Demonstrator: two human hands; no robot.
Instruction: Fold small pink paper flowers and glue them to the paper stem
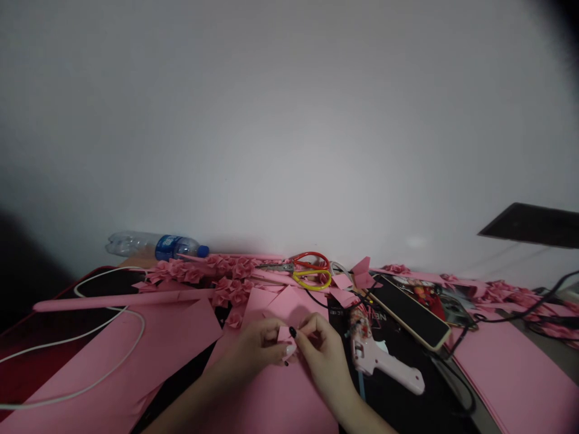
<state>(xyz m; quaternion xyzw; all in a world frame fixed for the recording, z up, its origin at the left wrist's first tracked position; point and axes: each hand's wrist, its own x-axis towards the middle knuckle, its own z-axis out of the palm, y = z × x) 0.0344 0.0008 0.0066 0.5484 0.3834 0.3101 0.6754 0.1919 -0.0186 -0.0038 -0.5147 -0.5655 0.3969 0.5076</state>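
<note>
Pinching a small pink paper piece [286,335], both hands' fingers [277,345] meet near the glue gun [377,355].

Near the middle, the left hand [257,346] and right hand [323,355] pinch a small pink paper piece [286,335] between their fingertips, above pink sheets [149,343] on the table [27,355]. Just right lies a pink glue gun [380,358], then a phone [411,313]. Farther off sit scissors [310,271], folded paper flowers [226,280] and, far left, a lying water bottle [154,246].
</note>
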